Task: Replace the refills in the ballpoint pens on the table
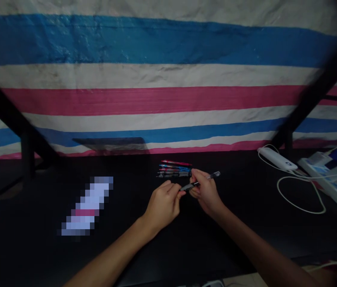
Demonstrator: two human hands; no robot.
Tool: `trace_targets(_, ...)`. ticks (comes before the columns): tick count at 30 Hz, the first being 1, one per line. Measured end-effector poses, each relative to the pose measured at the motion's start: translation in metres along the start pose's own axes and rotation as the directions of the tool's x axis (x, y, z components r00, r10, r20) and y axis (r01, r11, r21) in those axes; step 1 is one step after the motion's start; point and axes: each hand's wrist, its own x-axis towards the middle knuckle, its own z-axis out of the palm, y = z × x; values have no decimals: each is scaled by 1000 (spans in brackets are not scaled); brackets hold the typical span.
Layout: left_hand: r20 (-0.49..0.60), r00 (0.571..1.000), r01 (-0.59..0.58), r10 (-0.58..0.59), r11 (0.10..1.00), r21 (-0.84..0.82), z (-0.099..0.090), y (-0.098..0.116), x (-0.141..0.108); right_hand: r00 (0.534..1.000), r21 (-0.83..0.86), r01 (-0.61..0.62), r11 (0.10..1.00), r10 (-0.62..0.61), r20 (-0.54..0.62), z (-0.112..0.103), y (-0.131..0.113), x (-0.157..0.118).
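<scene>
A dark pen [190, 186] with a clear end is held between both hands above the black table. My left hand [164, 201] is closed, its thumb and fingers pinching the pen's lower left end. My right hand [205, 191] grips the pen's barrel, and the clear end sticks out past it to the upper right. Just beyond the hands, several pens [174, 169] lie side by side on the table, with red, blue and black parts. The right hand's fingers hide the right ends of some of them.
A pixelated bright rectangle [87, 207] lies at the left of the black table [144, 255]. At the right are a white power bank [277, 158], a looped white cable and a power strip [332, 183]. A striped sheet [168, 99] hangs behind, between dark slanting bars.
</scene>
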Motion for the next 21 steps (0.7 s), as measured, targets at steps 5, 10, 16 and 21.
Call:
trace_targets(5, 47, 999, 25, -22, 998, -60, -2, -3, 4, 994, -235, 79, 969, -94, -52, -6, -9, 3)
trace_targets(10, 64, 997, 41, -34, 994, -104, -4, -10, 7, 965, -172, 261, 950, -253, 67, -3, -15, 2)
trace_targets(16, 153, 988, -18, 28, 998, -68, -5, -10, 6, 989, 178, 8, 984, -35, 146, -4, -26, -1)
trace_targets(21, 219, 974, -54, 64, 997, -49, -4, -11, 4, 980, 223, -98, 970, 56, 190, -19, -42, 0)
